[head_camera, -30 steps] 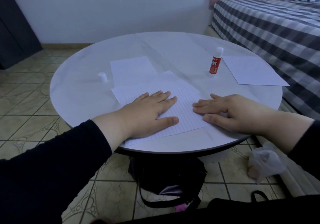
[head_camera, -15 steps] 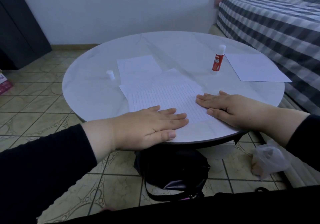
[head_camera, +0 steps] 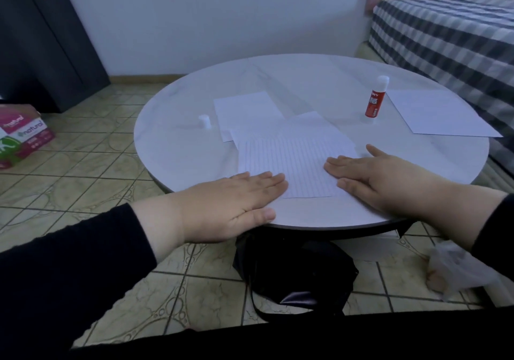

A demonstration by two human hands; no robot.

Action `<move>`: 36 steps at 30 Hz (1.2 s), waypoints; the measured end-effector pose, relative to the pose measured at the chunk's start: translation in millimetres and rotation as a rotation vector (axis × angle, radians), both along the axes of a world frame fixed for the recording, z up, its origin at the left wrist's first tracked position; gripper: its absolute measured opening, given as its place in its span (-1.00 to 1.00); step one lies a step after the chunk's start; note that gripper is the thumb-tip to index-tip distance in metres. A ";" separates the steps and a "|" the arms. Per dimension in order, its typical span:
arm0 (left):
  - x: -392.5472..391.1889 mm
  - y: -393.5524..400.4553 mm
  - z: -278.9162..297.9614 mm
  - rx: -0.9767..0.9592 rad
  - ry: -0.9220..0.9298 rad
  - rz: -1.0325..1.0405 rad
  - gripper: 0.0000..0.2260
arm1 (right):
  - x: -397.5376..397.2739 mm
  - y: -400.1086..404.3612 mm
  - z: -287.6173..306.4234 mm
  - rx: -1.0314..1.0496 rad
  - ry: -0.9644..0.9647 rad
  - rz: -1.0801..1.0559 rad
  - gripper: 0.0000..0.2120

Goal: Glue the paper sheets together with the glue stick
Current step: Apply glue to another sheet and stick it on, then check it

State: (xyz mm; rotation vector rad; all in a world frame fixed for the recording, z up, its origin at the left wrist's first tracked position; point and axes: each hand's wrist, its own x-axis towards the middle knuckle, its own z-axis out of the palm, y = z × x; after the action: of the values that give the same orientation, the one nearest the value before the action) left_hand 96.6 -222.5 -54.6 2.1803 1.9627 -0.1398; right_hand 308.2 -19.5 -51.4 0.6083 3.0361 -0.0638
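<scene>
Both palms are flat: the left hand point(head_camera: 239, 202) presses the near corner of the lined sheet point(head_camera: 294, 162), the right hand point(head_camera: 381, 177) its other edge, fingers straight, gripping nothing. Uneven pressure could skew the sheet over the plain sheet point(head_camera: 308, 121) beneath before the glue sets. Beyond the right fingertips stands the glue stick point(head_camera: 375, 99), uncapped and liable to dry; its label reads "GLUE STICK".
</scene>
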 end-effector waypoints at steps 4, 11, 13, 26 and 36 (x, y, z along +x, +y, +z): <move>-11.6 -18.0 4.7 -0.020 0.039 0.041 -0.38 | -7.8 -6.4 1.8 -0.013 0.065 -0.013 -0.56; -9.6 -23.8 -0.5 -0.019 0.043 0.033 -0.37 | -26.0 -15.6 -10.1 -0.116 -0.050 0.139 -0.49; -18.3 -29.3 4.2 -0.035 -0.001 0.051 -0.40 | -23.0 -12.6 -7.7 -0.131 -0.080 0.143 -0.50; -33.0 -15.1 4.5 0.019 -0.020 0.059 -0.38 | -49.2 -11.2 -6.8 -0.144 -0.087 0.124 -0.48; -59.9 28.5 3.6 0.012 0.004 0.160 -0.52 | -50.2 -7.4 -6.3 -0.143 -0.107 0.159 -0.44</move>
State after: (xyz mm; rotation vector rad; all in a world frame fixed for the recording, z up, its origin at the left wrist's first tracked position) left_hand 36.7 -194.0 -51.0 2.0211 2.1350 -0.1083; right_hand 258.0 -26.9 -57.8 0.3474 2.9320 -0.2325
